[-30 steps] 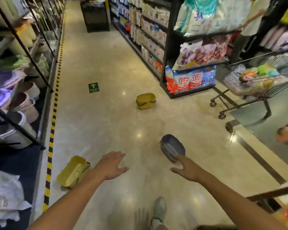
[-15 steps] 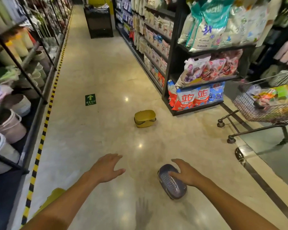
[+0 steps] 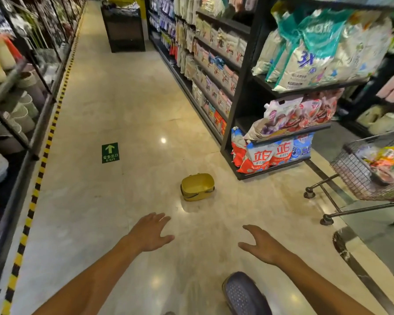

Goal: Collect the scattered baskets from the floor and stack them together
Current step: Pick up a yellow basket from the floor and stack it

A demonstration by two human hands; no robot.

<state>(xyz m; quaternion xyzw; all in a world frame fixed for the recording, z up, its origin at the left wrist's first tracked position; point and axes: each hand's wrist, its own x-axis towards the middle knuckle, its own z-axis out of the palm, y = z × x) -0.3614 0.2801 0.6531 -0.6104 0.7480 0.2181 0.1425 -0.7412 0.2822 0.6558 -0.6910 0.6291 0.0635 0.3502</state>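
The shop floor (image 3: 127,105) runs ahead between shelves (image 3: 243,71); a trolley (image 3: 364,173) stands at right. The yellow basket (image 3: 197,187) sits upright ahead of both my hands, well apart from them, its long axis crosswise to my reach. My left hand (image 3: 151,233) looks slightly nearer. The purple basket (image 3: 243,294) lies tipped below my right hand (image 3: 263,245). Both hands are spread wide, holding nothing.

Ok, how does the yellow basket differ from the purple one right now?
The yellow basket sits ahead of both hands, fully in view; the purple basket lies near the bottom edge, below the right arm. Yellow shows plain walls; purple shows a perforated surface. Both rest on the floor, unheld.
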